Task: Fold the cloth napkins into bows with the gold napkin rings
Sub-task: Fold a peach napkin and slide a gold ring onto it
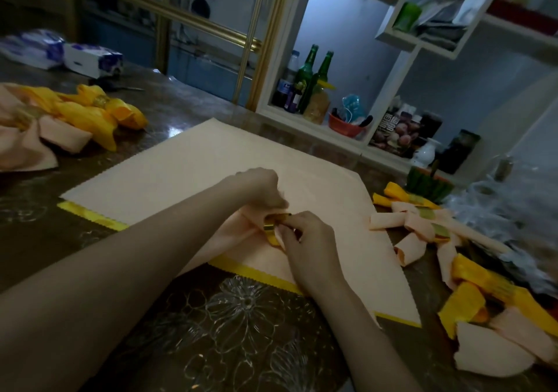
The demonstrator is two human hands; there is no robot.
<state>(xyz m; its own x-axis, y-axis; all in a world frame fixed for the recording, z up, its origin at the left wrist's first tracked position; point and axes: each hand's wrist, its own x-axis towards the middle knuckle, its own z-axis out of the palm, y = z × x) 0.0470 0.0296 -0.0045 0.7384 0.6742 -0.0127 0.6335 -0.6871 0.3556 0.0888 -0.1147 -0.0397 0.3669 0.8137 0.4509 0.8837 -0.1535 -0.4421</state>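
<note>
At the middle of the dark, glossy, flower-patterned desk [241, 316], a bunched peach cloth napkin [235, 236] lies on a flat peach square of cloth [211, 162]. That square covers a yellow cloth [90, 214], whose zigzag edge shows at seven o'clock. The left hand [261, 189], at twelve o'clock of the bunch, has its fingers curled down round the gathered cloth. The right hand [308, 240], at four o'clock, pinches a shiny gold metal napkin ring [269, 226] narrowly between thumb and fingertips. The ring sits at the waist of the bunch, though blur hides how far the cloth has passed through it. The napkin looks light, soft and limp, so it will likely slump and spread unless held close beside the ring. The pinched waist seems the best place to grip, leaving the loops free. The ring looks rigid, smooth and slippery, so it is probably safer taken by its rims than by its polished face. Finished peach and yellow bows [422, 225] lie at three o'clock, and a second heap of bows [90, 114] lies at ten o'clock.
</note>
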